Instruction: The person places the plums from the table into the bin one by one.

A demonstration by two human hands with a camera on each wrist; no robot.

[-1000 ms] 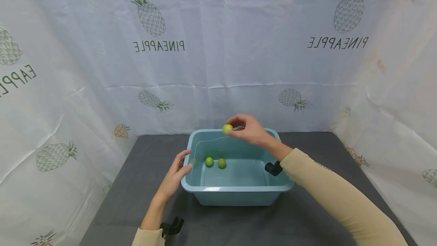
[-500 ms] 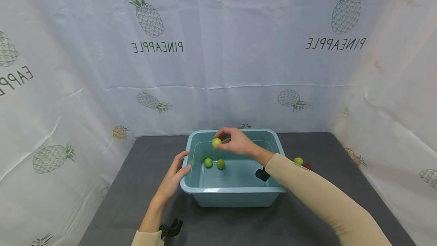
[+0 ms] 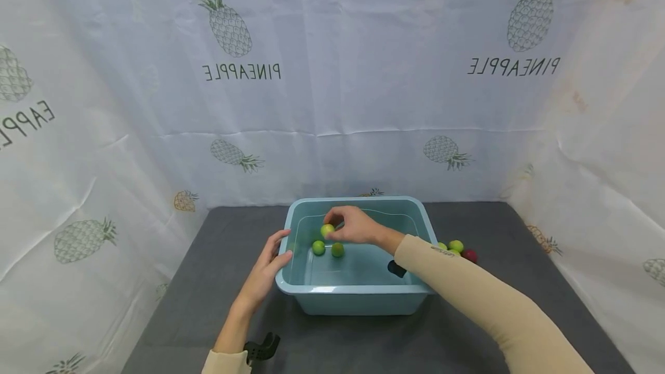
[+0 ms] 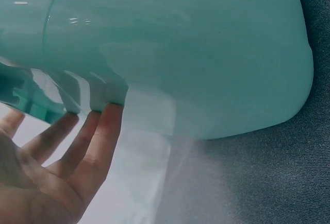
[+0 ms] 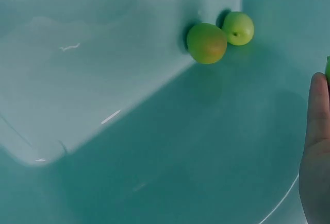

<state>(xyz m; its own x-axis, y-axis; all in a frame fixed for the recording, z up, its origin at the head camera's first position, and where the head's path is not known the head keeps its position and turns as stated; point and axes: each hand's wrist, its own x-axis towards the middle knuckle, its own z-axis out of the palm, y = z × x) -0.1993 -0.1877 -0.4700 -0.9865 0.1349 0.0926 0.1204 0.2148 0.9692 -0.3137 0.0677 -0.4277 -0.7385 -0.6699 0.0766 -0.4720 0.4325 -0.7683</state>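
1. Head view: the right hand pinches a pale green fruit between thumb and fingers, over the left part of the blue basin.
2. The left hand grips the basin's left rim, thumb on top; the left wrist view shows fingertips touching its outer side.
3. Inside, a green fruit and a green fruit with an orange patch lie close together.
4. On the dark worktop, right of the basin, sit more green fruits beside a red fruit.
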